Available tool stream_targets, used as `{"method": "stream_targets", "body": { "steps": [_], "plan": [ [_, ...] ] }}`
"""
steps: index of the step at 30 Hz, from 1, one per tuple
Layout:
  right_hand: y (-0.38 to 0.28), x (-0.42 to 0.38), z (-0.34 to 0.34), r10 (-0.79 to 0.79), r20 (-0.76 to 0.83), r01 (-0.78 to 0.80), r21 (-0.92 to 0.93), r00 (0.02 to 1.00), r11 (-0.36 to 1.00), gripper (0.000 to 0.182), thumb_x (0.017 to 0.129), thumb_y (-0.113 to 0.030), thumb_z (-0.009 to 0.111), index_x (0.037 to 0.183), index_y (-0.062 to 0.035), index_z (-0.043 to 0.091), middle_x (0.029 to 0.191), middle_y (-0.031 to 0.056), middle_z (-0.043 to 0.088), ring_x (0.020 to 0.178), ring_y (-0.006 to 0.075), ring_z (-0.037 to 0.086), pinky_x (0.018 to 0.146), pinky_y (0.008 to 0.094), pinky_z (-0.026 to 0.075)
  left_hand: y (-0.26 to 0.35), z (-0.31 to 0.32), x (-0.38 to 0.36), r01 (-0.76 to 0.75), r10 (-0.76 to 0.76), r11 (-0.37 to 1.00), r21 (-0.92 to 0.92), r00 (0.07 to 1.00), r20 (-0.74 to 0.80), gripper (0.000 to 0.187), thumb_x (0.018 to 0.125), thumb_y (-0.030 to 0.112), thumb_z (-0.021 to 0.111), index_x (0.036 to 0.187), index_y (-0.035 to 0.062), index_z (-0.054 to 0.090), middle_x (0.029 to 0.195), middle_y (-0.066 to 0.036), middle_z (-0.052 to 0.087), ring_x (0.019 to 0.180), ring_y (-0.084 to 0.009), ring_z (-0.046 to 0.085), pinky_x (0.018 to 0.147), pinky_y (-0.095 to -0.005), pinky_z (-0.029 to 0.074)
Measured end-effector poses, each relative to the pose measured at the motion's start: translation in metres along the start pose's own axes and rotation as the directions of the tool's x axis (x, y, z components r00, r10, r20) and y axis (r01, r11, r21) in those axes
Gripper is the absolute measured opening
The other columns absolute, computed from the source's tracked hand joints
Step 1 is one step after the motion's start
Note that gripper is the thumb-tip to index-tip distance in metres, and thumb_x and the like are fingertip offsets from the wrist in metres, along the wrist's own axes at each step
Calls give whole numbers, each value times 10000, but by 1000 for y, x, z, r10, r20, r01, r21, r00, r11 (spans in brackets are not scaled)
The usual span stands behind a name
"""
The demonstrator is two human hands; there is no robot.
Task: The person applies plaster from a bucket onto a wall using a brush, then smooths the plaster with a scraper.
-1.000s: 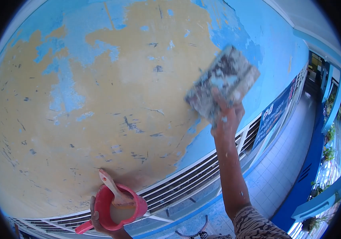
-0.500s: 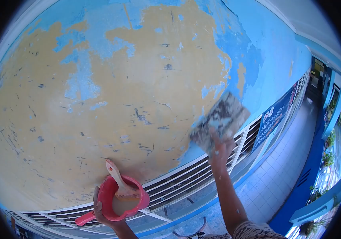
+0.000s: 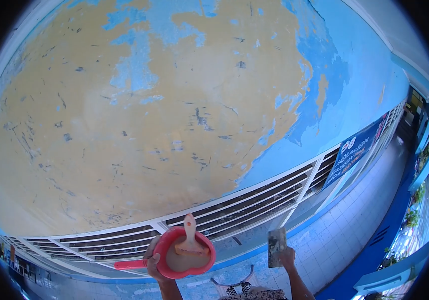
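My left hand (image 3: 153, 260) is wrapped round a red plastic dipper (image 3: 161, 244) where its handle meets the bowl. A cloudy beige liquid (image 3: 180, 262) fills the lower part, and a broad paintbrush (image 3: 190, 230) leans inside with its handle sticking up past the rim. Low on the right, my right hand (image 3: 287, 257) grips a flat, stained rectangular scraper plate (image 3: 276, 246), held apart from the wall. Both hands are below the wall (image 3: 164, 125), whose blue paint is gone over a large tan area with dark scuffs.
White slatted louvres (image 3: 254, 210) run under the wall. A dark blue banner (image 3: 349, 157) hangs at the right. Beneath lies a tiled walkway (image 3: 344, 225), bordered by a blue edge and plants (image 3: 412, 216). A stand or seat frame (image 3: 232, 285) shows near my feet.
My right hand has brought the scraper plate down from in front of the wall's lower right edge. In view, the dipper sits further right and the wall higher.
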State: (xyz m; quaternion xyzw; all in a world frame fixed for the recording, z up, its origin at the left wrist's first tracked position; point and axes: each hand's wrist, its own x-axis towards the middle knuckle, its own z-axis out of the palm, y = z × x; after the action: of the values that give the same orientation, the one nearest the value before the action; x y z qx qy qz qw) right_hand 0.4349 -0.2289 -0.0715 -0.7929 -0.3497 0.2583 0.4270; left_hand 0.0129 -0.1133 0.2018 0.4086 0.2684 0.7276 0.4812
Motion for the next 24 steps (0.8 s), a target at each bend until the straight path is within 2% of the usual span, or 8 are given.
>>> {"method": "stream_targets", "body": {
  "steps": [2, 3, 5, 10, 12, 14, 20, 24],
  "plan": [
    [34, -29, 1, 1, -22, -15, -641, 1000, 768, 228, 668, -192, 740, 823, -27, 715, 834, 238, 716, 840, 433, 705, 742, 540, 544, -6, -6, -19, 36, -36, 999, -39, 999, 3, 711, 762, 320, 639, 1256, -184, 556, 1109, -274, 678, 1004, -359, 679, 939, -435, 534],
    [43, -35, -1, -12, -14, 1, -643, 1000, 765, 228, 668, -192, 740, 823, -27, 715, 834, 238, 716, 840, 433, 705, 742, 540, 544, -10, -5, -28, 111, -112, 993, -50, 993, -26, 713, 763, 314, 637, 1266, -184, 555, 1129, -284, 676, 1015, -369, 682, 951, -445, 536],
    [55, -53, -4, 134, -66, -149, -452, 989, 879, 209, 677, -175, 724, 823, -26, 712, 816, 225, 715, 840, 416, 710, 762, 543, 539, -11, -8, -39, 231, -232, 969, -82, 973, 3, 722, 763, 287, 632, 1306, -180, 541, 1188, -311, 663, 1057, -396, 684, 994, -471, 532],
    [39, -36, -6, -14, 33, 23, -287, 999, 958, 270, 674, -197, 770, 879, -25, 737, 831, 206, 730, 761, 380, 713, 691, 486, 548, -23, -6, -66, 413, -410, 908, -71, 911, 56, 674, 802, 310, 608, 1302, -141, 579, 1180, -249, 688, 1028, -314, 681, 949, -385, 517],
    [0, -21, -8, -127, 92, 138, -135, 988, 981, 291, 679, -206, 793, 902, -24, 748, 828, 183, 738, 717, 331, 721, 657, 444, 552, -36, -12, -74, 520, -517, 854, -13, 850, 100, 650, 814, 311, 598, 1289, -134, 596, 1148, -247, 700, 1033, -311, 681, 956, -390, 517],
    [-78, -25, -13, -25, 314, -51, 233, 949, 971, 244, 772, -183, 792, 937, -10, 745, 835, 72, 741, 680, 170, 687, 615, 351, 542, -40, -10, -78, 539, -534, 842, -17, 838, 114, 665, 822, 308, 591, 1308, -145, 571, 1178, -254, 690, 1049, -338, 682, 976, -407, 515],
    [-228, -58, -7, -189, 337, -57, 601, 922, 797, 266, 929, -210, 747, 1011, 42, 725, 827, 45, 712, 671, 91, 627, 564, 271, 502, -43, 11, -91, 673, -570, 675, -300, 735, 366, 746, 825, 276, 550, 1409, -172, 435, 1353, -309, 575, 1241, -405, 592, 1133, -472, 400],
    [-256, -65, -7, -307, 516, -34, 550, 800, 835, 255, 940, -207, 737, 1032, 30, 734, 844, 56, 724, 728, 99, 643, 626, 271, 527, -23, 26, -94, 705, -581, 653, -279, 701, 413, 722, 821, 260, 541, 1393, -172, 454, 1344, -314, 578, 1242, -405, 589, 1141, -478, 397]
  ]
}}
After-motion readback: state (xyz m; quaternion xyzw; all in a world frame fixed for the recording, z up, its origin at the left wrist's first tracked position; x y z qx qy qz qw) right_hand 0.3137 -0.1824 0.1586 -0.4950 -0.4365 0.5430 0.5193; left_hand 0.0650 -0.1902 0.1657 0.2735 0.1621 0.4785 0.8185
